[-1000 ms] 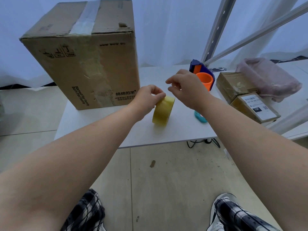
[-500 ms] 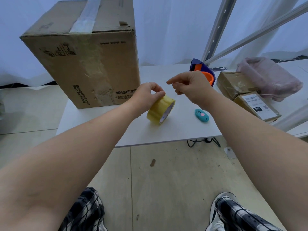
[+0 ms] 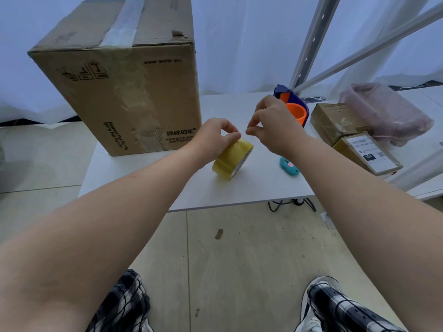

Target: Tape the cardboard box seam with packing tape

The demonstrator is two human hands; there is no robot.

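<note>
A large cardboard box [image 3: 124, 92] stands upright at the back left of the white table [image 3: 251, 188], with a strip of clear tape along its top seam. My left hand [image 3: 213, 137] grips a yellowish roll of packing tape [image 3: 231, 160], tilted and held just above the table. Just right of the roll, my right hand [image 3: 271, 125] has thumb and forefinger pinched together. Whether a tape end is between those fingers cannot be told.
A blue and orange tape dispenser [image 3: 296, 109] stands behind my right hand. A small teal box cutter [image 3: 288, 166] lies on the table to the right. Two small parcels [image 3: 354, 137] and a pink bag [image 3: 388, 113] sit at the right. Metal shelf posts [image 3: 311, 41] rise behind.
My left hand has tipped the tape roll from standing on edge to a slant. My right hand has come down closer to the roll with its fingertips pinched.
</note>
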